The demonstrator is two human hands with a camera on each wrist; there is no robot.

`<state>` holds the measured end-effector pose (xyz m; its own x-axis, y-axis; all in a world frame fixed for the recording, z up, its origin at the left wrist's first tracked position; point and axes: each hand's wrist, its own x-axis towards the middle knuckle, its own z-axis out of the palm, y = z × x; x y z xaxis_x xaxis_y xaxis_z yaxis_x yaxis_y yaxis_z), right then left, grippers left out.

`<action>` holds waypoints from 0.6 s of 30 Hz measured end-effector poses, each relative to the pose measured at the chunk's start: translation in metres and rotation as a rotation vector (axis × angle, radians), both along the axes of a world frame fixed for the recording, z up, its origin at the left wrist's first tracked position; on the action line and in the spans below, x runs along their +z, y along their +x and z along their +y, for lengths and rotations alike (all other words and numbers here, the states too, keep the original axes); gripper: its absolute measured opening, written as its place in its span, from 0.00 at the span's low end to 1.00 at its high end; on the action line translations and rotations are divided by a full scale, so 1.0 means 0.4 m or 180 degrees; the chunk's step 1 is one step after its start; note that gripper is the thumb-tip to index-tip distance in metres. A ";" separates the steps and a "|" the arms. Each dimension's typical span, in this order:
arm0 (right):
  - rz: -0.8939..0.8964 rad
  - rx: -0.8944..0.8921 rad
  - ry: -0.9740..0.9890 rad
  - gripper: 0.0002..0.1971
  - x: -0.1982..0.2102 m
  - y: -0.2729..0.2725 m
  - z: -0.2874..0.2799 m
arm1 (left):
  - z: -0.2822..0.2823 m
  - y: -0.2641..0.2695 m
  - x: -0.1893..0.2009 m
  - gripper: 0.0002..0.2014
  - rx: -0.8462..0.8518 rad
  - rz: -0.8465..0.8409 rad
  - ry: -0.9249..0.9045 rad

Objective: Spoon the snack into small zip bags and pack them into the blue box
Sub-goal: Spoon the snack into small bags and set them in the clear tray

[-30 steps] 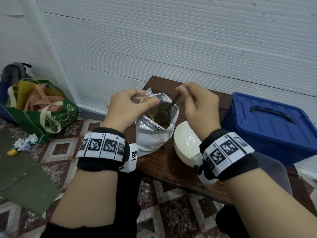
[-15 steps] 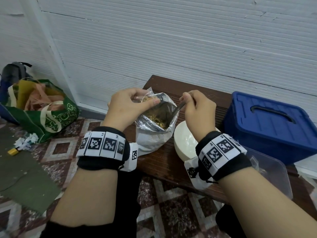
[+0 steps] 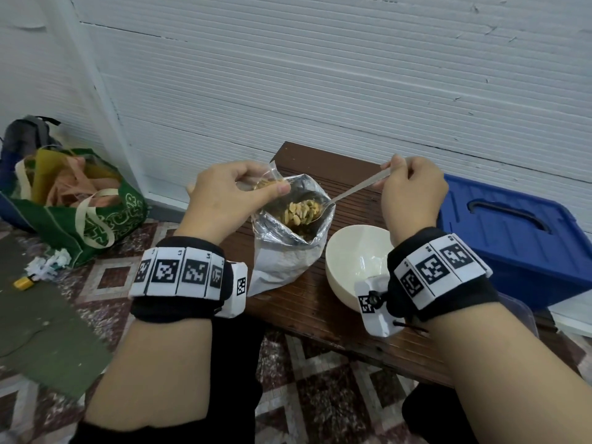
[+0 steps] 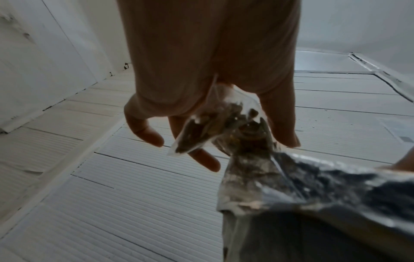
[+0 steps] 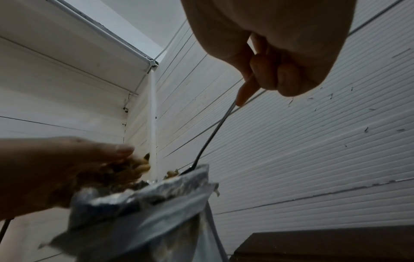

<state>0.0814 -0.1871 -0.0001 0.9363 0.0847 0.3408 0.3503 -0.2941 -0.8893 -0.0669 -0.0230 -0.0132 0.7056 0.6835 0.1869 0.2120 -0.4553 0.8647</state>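
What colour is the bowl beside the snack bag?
Cream-white bowl, plain; clearest in the head view.

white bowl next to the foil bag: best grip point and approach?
Pinch the white bowl at its right rim from above, thumb inside. It sits upright and looks empty, and the foil bag crowds its left. The right hand grips the spoon.

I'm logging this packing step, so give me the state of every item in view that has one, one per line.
Foil snack bag: open, upright on the bench.
Spoon: loaded with snack, over the foil bag's mouth.
Small zip bag: open, partly filled.
Left hand: pinches the small zip bag.
Right hand: grips the spoon's handle.
White bowl: empty.
Blue box: lid on.
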 end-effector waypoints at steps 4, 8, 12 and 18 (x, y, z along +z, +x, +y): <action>-0.0130 -0.0172 -0.0020 0.16 0.040 0.020 -0.012 | 0.004 -0.003 0.003 0.22 -0.0085 0.0139 0.0125; -0.0142 -0.0201 0.0088 0.15 0.076 0.025 -0.010 | -0.008 -0.002 0.012 0.21 -0.0150 0.0271 0.0245; -0.0076 -0.0029 0.0077 0.15 0.088 0.017 0.013 | -0.018 0.009 0.008 0.22 -0.0230 0.0327 0.0300; -0.0080 0.0253 -0.0017 0.14 0.089 -0.004 0.047 | -0.030 0.027 -0.004 0.27 -0.0376 0.0372 0.0146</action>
